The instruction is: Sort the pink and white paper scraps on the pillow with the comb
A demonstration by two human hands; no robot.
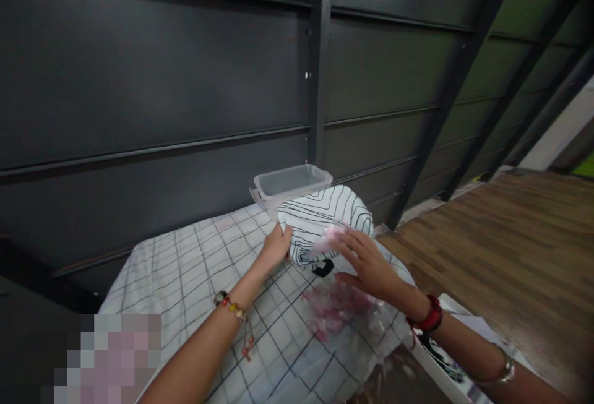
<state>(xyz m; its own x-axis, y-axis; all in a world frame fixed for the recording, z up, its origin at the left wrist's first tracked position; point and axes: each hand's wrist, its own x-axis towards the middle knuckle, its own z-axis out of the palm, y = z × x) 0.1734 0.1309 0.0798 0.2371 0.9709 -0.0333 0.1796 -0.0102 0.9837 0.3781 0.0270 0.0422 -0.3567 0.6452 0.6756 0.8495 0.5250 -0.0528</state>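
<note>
A white pouch or folded cloth with black zigzag lines [325,209] lies on the table; I cannot tell which it is. At its left edge, my left hand [277,245] grips it, thumb on the near side. Over its front, my right hand [369,265] has its fingers closed on a small pink clear plastic packet [330,237], smeared by motion. Below that hand lies a heap of pink clear plastic packets [336,308]. A small black item [323,268] shows between heap and pouch. Behind the pouch stands a clear plastic box [269,190] without a lid on it.
A white cloth with a dark grid [185,274] covers the table. Dark metal wall panels [162,82] rise close behind it. At lower right, a white box [439,364] holds patterned items beneath my right forearm. Wooden flooring [487,231] spreads to the right.
</note>
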